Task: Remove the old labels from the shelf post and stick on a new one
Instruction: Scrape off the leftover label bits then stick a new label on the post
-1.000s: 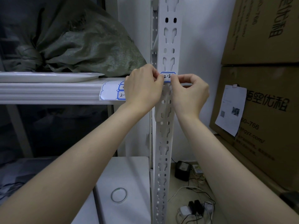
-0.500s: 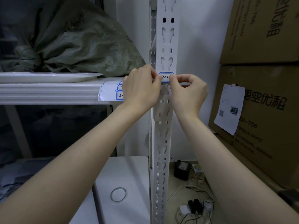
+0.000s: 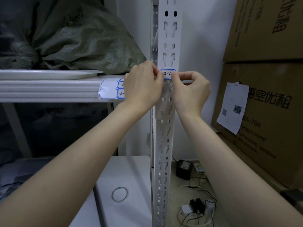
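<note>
Left hand (image 3: 143, 84) and right hand (image 3: 191, 89) each pinch an edge of the label (image 3: 167, 74) (marked "2-2") against the post (image 3: 165, 145).

The shelf post (image 3: 169, 38) stood upright in the middle, with the label (image 3: 167, 74) on its front face at shelf height. The left hand (image 3: 142, 86) pinched the label's left edge and the right hand (image 3: 190, 89) its right edge. Left of the post ran the shelf (image 3: 49, 90), with other labels (image 3: 111, 89) on its front edge just beside the left hand, and a tray (image 3: 49, 74) and a sack (image 3: 73, 38) on top. Right of the post two cardboard boxes (image 3: 270, 30) were stacked, a paper sheet (image 3: 232, 107) on the lower one's front. Below, a tape roll (image 3: 119, 194) lay on a low unit (image 3: 131, 169) left of the post, and a power strip (image 3: 196, 208) sat on the floor to its right.
</note>
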`<state>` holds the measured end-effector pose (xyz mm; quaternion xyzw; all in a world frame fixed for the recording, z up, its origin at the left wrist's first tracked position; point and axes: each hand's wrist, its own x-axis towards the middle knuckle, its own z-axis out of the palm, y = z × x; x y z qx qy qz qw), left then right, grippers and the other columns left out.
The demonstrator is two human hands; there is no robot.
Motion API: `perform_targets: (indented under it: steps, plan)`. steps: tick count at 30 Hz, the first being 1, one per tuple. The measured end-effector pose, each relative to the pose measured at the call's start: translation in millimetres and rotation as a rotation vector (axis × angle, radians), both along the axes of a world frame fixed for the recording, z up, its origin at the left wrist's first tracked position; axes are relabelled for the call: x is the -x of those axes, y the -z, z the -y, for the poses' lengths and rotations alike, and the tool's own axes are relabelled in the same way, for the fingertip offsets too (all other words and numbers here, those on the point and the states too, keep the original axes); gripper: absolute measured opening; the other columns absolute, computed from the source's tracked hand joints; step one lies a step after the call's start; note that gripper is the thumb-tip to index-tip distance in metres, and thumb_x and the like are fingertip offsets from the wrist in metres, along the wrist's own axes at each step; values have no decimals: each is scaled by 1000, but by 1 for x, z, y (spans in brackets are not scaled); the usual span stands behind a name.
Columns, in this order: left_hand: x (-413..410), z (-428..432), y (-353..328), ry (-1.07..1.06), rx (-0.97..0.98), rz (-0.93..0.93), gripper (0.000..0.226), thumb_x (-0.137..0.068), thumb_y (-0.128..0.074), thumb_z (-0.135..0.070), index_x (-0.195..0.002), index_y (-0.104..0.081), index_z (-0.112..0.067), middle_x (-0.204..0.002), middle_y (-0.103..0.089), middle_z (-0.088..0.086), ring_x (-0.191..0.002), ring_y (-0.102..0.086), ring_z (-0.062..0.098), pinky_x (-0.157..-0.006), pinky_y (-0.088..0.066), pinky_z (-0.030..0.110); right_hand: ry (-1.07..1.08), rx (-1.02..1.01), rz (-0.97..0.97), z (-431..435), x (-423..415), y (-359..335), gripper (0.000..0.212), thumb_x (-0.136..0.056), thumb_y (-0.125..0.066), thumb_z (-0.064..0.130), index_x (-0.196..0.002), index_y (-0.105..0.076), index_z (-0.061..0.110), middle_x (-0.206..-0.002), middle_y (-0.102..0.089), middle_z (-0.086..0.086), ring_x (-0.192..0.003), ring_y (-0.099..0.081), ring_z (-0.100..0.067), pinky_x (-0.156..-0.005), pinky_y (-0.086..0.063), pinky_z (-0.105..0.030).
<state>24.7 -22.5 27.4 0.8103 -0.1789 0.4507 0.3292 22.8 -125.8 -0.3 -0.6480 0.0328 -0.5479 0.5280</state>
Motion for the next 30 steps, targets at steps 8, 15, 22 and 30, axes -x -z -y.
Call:
perform_targets:
  steps: [8,15,22,30]
  plan:
    - [-7,-6,-4,62,-21,-22,15,-91,-58,-32,-81,-59,-19,-66,-51,-12,-79,-57,18,-68,-45,33,-6,29,-5,2,-1,1,15,-81,-72,36,-76,-69,21,-80,-69,10,-67,-63,-10,-75,-56,-42]
    - [-9,-11,-7,108,-45,-43,16,-91,-59,-31,-82,-58,-17,-66,-51,-12,-75,-54,15,-66,-42,29,-104,-59,-37,8,7,0,34,-78,-79,38,-87,-58,13,-76,-60,10,-64,-57,-4,-77,-56,-41]
    - [-8,-12,-15,187,-69,-107,39,-85,-64,-46,-96,-59,-8,-91,-63,2,-87,-57,19,-76,-49,37,-489,-142,-33,8,-5,4,24,-96,-62,24,-107,-67,4,-96,-72,1,-82,-66,2,-74,-50,-12]
    - [-19,-22,-25,284,-140,-198,54,-70,-68,-65,-88,-69,-15,-81,-71,-6,-80,-66,8,-76,-56,39,-469,-60,-6,5,-8,10,26,-96,-60,31,-100,-72,8,-92,-75,0,-86,-69,-3,-78,-51,-17]
